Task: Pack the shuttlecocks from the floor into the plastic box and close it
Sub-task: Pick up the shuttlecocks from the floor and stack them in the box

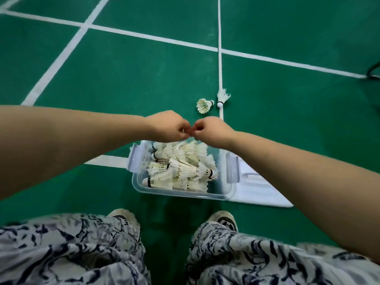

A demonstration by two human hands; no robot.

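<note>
A clear plastic box (182, 194) stands open on the green floor in front of my feet, filled with several white feather shuttlecocks (181, 169). Both my hands hover over its far edge with knuckles up. My left hand (166, 126) and my right hand (211, 131) have curled fingers, and their fingertips touch each other. I see nothing held in either hand; the palms are hidden. Two loose shuttlecocks lie on the floor beyond my hands: one (204, 105) on its side, the other (223, 97) on the white court line.
The box's lid (261, 188) lies flat on the floor against its right side. Grey latches (232, 169) hang at both ends of the box. My shoes (123, 217) and patterned trousers fill the near edge. A dark curved object (373, 70) is at the far right.
</note>
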